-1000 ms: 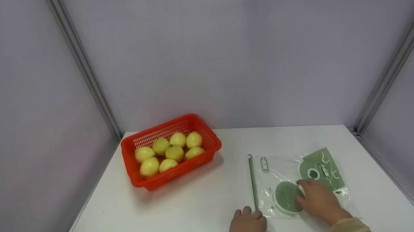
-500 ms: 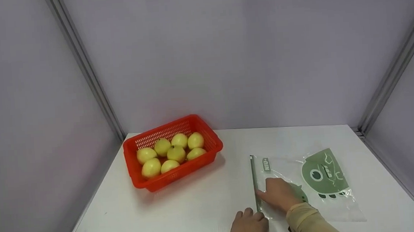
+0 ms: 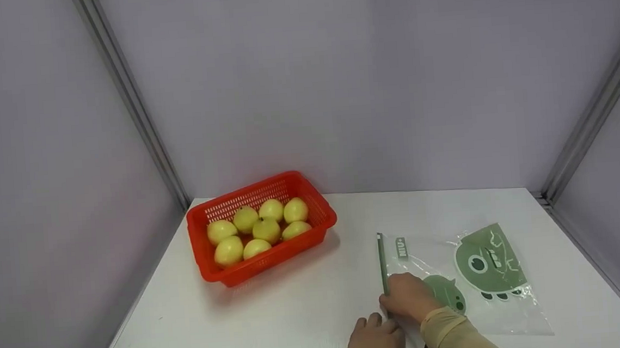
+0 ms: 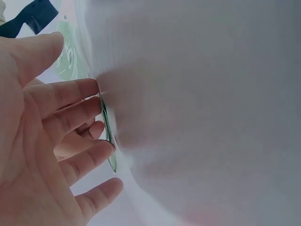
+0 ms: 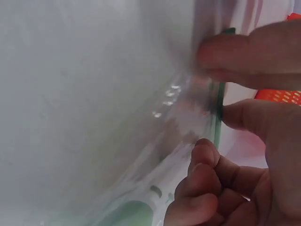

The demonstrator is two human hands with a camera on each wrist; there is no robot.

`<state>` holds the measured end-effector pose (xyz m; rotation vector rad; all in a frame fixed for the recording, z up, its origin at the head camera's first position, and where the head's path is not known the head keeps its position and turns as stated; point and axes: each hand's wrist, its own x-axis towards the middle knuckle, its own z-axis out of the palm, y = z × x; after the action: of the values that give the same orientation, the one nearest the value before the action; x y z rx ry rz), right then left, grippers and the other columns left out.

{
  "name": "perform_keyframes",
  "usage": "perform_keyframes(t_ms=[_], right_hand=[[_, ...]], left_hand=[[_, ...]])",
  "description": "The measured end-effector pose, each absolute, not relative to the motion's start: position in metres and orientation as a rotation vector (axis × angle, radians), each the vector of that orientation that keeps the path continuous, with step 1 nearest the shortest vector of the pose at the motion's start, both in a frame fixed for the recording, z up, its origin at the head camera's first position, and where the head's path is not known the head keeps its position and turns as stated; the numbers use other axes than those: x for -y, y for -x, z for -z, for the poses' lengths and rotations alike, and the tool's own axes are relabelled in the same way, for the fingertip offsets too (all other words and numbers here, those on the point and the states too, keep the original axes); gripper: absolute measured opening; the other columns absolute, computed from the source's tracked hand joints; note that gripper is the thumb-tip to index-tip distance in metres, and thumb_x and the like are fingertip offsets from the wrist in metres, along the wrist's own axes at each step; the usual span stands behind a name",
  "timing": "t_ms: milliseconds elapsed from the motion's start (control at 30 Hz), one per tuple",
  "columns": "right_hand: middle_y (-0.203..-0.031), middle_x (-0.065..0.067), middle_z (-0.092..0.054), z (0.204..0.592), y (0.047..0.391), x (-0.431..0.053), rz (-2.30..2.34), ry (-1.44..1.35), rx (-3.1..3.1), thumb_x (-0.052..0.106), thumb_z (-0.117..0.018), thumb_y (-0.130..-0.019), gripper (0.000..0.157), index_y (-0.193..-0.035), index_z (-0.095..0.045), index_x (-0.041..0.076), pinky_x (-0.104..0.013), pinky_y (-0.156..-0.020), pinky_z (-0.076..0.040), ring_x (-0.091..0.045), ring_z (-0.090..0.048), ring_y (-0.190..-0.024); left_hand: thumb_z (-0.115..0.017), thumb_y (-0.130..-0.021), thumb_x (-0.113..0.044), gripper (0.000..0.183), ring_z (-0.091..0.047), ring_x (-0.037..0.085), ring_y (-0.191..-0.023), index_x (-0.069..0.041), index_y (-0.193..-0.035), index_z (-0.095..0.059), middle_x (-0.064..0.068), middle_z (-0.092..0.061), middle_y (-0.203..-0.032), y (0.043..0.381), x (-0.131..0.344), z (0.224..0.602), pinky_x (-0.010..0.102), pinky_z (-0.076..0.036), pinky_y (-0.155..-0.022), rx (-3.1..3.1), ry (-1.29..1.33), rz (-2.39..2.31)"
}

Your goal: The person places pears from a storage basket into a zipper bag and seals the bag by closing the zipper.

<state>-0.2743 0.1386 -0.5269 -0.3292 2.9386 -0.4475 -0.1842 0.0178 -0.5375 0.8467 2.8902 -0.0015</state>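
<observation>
A clear zip-lock bag (image 3: 508, 318) with green cartoon prints lies flat on the white table, its green-edged mouth facing left. At the near part of that mouth, my right hand (image 3: 410, 297) pinches the green strip (image 5: 218, 117) between thumb (image 5: 240, 115) and curled fingers. My left hand (image 3: 375, 341) rests beside it, at the near corner of the mouth. In the left wrist view, the fingers (image 4: 73, 115) of this hand reach out fairly straight, tips right at the strip. Part of the mouth is hidden under the right hand.
Back left on the table (image 3: 276, 318) stands a red plastic basket (image 3: 321, 217) holding several pale yellow-green round fruits (image 3: 266, 230). Grey panels (image 3: 336, 85) enclose the table at the back and on both sides.
My right hand has moved left from the bag's middle to its green-edged mouth, then slightly nearer, and now pinches the strip. My left hand has hardly moved.
</observation>
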Motion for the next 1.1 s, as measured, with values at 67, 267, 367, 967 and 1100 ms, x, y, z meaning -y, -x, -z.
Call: perform_keyframes(t_ms=[67,267,367,967,1100], right_hand=[[-0.058,0.000,-0.053,0.528,0.275,-0.140,0.452,0.321,-2.924,0.027,-0.063,-0.083,0.026,-0.063,-0.054,0.014,-0.035,-0.054,-0.044,-0.018,-0.050,-0.054],[-0.062,0.000,-0.052,0.531,0.278,-0.148,0.505,0.306,-2.919,0.024,-0.060,-0.088,0.024,-0.069,-0.054,0.012,-0.036,-0.057,-0.045,-0.018,-0.050,-0.058],[-0.061,0.000,-0.053,0.529,0.278,-0.153,0.574,0.276,-2.921,0.024,-0.060,-0.088,0.023,-0.069,-0.056,0.012,-0.034,-0.053,-0.044,-0.017,-0.050,-0.056],[-0.053,0.006,-0.046,0.509,0.271,-0.169,0.743,0.384,-3.012,0.021,-0.064,-0.084,0.029,-0.059,-0.050,0.015,-0.028,-0.047,-0.034,-0.012,-0.043,-0.050],[-0.054,0.006,-0.047,0.509,0.269,-0.168,0.752,0.390,-2.997,0.021,-0.064,-0.085,0.029,-0.059,-0.051,0.015,-0.028,-0.046,-0.035,-0.012,-0.043,-0.051]], left_hand=[[-0.049,-0.090,-0.062,0.042,-0.047,0.010,-0.099,-0.031,-0.113,-0.065,-0.018,-0.055,-0.120,0.184,-0.019,0.537,0.035,-0.044,-0.080,-2.882,-0.850,0.010],[-0.050,-0.091,-0.059,0.039,-0.048,0.009,-0.108,-0.029,-0.111,-0.067,-0.017,-0.056,-0.121,0.185,-0.020,0.535,0.034,-0.045,-0.085,-2.900,-0.938,-0.061],[-0.051,-0.093,-0.055,0.039,-0.049,0.011,-0.117,-0.027,-0.116,-0.065,-0.014,-0.055,-0.128,0.188,-0.017,0.533,0.034,-0.047,-0.089,-2.958,-1.020,-0.123],[-0.061,-0.092,-0.036,0.066,-0.034,0.019,-0.140,-0.035,-0.150,-0.030,-0.017,-0.031,-0.153,0.222,-0.005,0.533,0.047,-0.038,-0.107,-2.977,-0.864,0.081],[-0.063,-0.089,-0.036,0.075,-0.030,0.019,-0.143,-0.032,-0.153,-0.023,-0.015,-0.027,-0.156,0.225,-0.007,0.534,0.048,-0.036,-0.109,-2.950,-0.829,0.125]])
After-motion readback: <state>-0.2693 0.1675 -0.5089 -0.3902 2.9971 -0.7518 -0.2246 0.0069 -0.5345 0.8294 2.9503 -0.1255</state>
